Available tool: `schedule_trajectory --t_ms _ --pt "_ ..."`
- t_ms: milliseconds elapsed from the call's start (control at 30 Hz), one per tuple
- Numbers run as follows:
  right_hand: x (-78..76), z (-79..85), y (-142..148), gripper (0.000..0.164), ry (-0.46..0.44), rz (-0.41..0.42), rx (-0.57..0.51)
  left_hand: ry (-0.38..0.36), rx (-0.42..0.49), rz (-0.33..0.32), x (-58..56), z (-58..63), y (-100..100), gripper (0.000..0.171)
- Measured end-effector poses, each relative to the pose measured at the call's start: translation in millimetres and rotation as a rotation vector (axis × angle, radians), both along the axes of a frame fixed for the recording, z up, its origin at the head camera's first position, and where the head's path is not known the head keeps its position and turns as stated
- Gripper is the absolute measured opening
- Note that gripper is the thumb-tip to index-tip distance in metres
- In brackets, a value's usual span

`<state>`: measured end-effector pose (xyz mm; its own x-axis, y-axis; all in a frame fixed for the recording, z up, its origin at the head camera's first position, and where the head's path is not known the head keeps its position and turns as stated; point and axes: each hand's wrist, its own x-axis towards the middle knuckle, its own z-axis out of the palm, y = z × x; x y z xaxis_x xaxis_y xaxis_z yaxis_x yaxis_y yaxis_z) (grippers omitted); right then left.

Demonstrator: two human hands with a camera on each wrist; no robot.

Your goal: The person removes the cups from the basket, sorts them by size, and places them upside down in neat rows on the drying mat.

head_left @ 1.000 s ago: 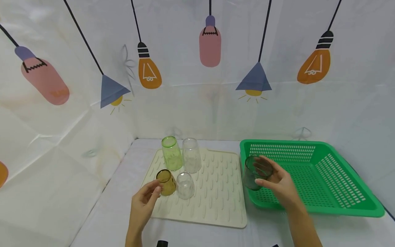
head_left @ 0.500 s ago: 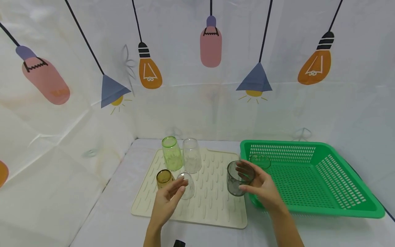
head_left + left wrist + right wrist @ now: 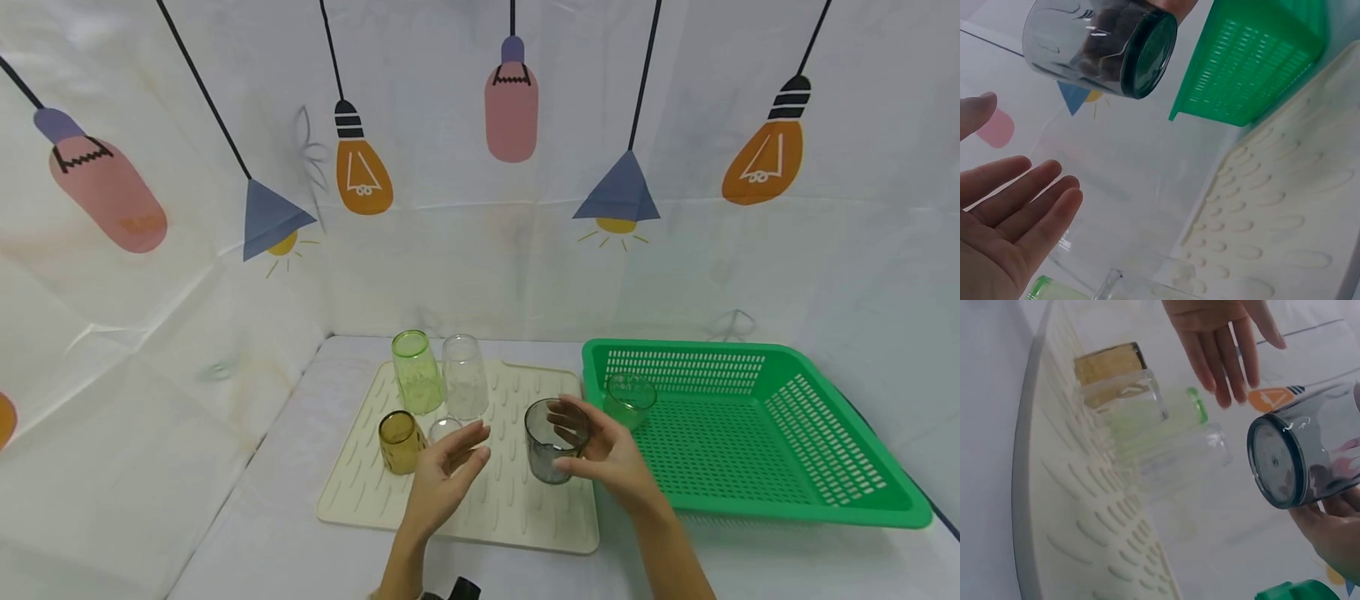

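Note:
My right hand point(image 3: 607, 454) grips a grey-tinted drinking glass point(image 3: 546, 450) by its side, mouth up, above the right part of a cream drying mat point(image 3: 525, 525). In the right wrist view the glass's thick dark base point(image 3: 1275, 461) shows clear of the mat. My left hand point(image 3: 446, 483) is open, left of the grey glass and apart from it; the left wrist view shows its fingers point(image 3: 1054, 212) straight. Behind it a small clear glass point(image 3: 444, 429) is partly hidden. An amber glass point(image 3: 401, 446), a green glass point(image 3: 417, 375) and a tall clear glass point(image 3: 465, 379) stand base up on the mat.
A green plastic basket point(image 3: 795, 512) stands right of the mat, with a glass point(image 3: 630, 396) inside at its left end. A white sheet printed with lamps point(image 3: 450, 275) hangs behind the white-covered table point(image 3: 247, 533).
My right hand has carried the grey glass leftward from over the basket to over the mat. My left hand has moved right, from beside the amber glass to in front of the small clear glass.

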<state>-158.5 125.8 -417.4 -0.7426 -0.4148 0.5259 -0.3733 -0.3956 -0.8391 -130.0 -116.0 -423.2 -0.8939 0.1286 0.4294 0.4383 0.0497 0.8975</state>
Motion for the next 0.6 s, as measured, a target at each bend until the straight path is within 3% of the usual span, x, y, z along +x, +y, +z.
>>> schedule_trajectory --t_ms 267,433,600 --pt "0.3 -2.4 -13.3 0.07 0.047 -0.054 0.065 -0.029 -0.017 -0.045 -3.6 2.6 12.0 0.053" --pt "1.2 -6.1 -20.9 0.07 0.021 -0.079 0.094 -0.062 -0.02 -0.08 -1.9 6.1 19.6 0.061" --pt "3.6 -10.7 -24.1 0.072 -0.025 -0.138 0.141 -0.075 -0.037 -0.065 -0.6 6.5 25.7 0.059"
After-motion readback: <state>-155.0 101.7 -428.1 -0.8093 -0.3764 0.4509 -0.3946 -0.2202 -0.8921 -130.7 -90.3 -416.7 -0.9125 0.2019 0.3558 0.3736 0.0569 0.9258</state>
